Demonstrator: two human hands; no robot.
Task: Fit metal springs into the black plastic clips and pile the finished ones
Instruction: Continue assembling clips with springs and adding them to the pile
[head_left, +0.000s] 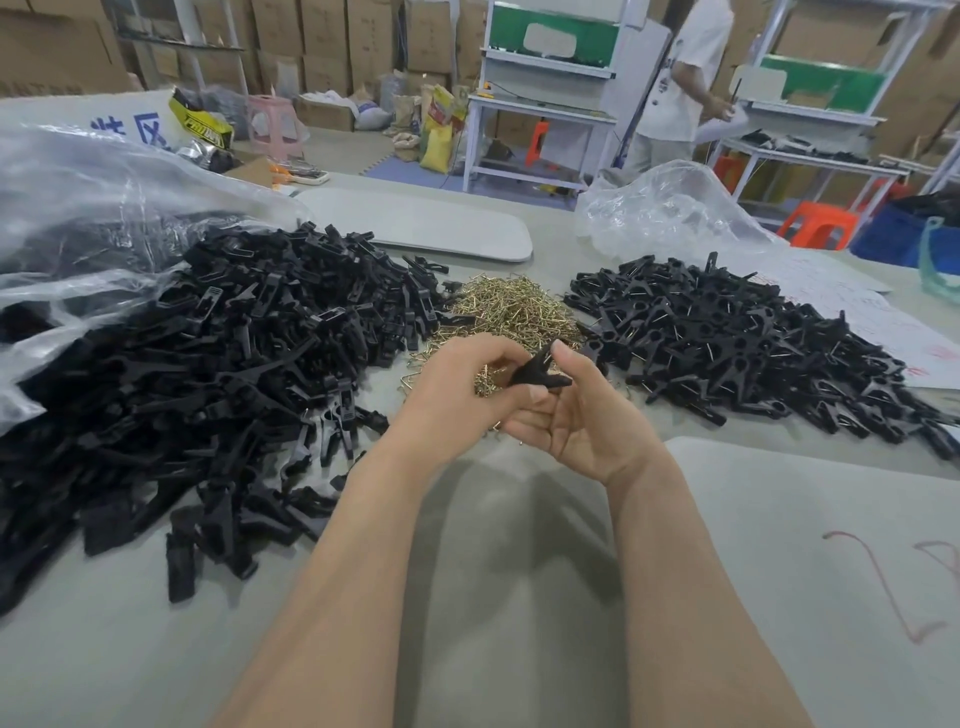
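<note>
Left hand (467, 387) and right hand (589, 423) both pinch one black plastic clip (540, 373); best held steady, pressing squarely, not twisting.

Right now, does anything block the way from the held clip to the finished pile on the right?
Nothing visible does. The left hand and right hand hold the clip over the springs; the finished pile lies uncovered to its right.

Both bare forearms reach forward from the near edge of the desk and meet over its middle. The left hand (462, 384) curls its fingers; the right hand (587, 423) is turned palm-up. Together they pinch one black clip (540, 370).
</note>
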